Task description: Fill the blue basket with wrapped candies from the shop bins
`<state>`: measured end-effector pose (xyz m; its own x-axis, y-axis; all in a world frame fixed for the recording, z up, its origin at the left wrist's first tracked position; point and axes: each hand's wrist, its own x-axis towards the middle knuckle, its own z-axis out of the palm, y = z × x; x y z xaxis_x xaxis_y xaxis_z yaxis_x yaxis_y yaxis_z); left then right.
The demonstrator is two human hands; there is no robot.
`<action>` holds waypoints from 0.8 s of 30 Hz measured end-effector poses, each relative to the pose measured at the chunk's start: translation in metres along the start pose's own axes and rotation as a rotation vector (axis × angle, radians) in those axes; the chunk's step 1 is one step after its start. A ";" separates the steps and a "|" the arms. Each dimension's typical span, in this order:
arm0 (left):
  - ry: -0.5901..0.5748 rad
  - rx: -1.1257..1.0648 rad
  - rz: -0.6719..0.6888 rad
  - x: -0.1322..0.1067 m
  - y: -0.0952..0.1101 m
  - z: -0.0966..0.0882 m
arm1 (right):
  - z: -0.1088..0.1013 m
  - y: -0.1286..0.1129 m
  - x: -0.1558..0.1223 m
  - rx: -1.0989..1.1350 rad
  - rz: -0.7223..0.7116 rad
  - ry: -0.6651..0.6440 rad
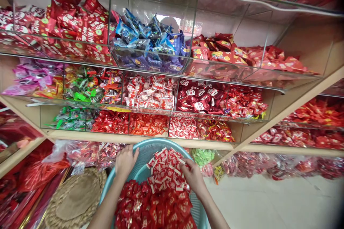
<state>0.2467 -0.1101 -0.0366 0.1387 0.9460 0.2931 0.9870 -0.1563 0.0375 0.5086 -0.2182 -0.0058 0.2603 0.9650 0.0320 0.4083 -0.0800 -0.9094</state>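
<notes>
A teal plastic basket (146,149) sits low in front of me, holding a heap of red-and-white wrapped candies (166,168) at its far side and dark red foil candies (156,207) nearer to me. My left hand (125,161) rests inside the basket at its left, fingers curled down against the basket wall, nothing visibly in it. My right hand (194,176) lies at the right edge of the red-and-white heap, with its fingers reaching into the candies.
Clear acrylic bins on wooden shelves (150,137) fill the wall ahead, holding red, blue (150,41), green and pink wrapped sweets. A woven straw mat (75,196) and red packets lie at lower left. Pale floor (268,204) shows at lower right.
</notes>
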 end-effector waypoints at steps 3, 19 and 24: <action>-0.001 -0.003 0.003 -0.001 -0.001 -0.001 | 0.017 0.000 0.007 -0.130 -0.043 -0.034; 0.001 -0.027 -0.016 -0.002 -0.003 0.001 | 0.040 -0.020 0.077 -0.362 -0.229 -0.144; 0.012 -0.021 0.000 -0.002 -0.003 0.000 | 0.051 -0.016 0.079 -0.465 -0.254 -0.140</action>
<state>0.2435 -0.1118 -0.0378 0.1380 0.9424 0.3047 0.9850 -0.1629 0.0578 0.4777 -0.1282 -0.0103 -0.0028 0.9898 0.1423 0.7954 0.0885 -0.5996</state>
